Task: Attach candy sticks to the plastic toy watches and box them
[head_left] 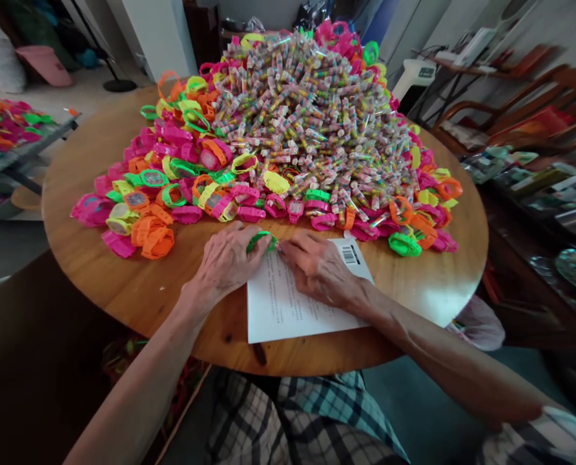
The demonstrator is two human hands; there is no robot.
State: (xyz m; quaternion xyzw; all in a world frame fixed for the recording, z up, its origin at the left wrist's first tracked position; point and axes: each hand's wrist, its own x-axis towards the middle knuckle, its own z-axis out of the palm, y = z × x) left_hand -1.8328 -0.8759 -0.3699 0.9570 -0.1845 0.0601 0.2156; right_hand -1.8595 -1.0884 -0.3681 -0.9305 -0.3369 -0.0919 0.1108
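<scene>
My left hand (232, 255) is closed around a green toy watch (261, 240), held low over the table's near middle. My right hand (319, 266) rests over a white printed booklet (281, 310) with a barcode. Its fingertips are pinched together at the watch's right side, and what they hold there is too small to make out. Just beyond my hands lie toy watches (184, 168) in pink, orange, green and yellow. Above them rises a big heap of small clear-wrapped candy rolls (312, 110).
All this lies on a round wooden table (89, 258). A side table at left bears more coloured watches (17, 123). A wooden chair (525, 116) stands at right, near a cluttered low surface (549, 187). A pink bin (46, 64) is at the back left.
</scene>
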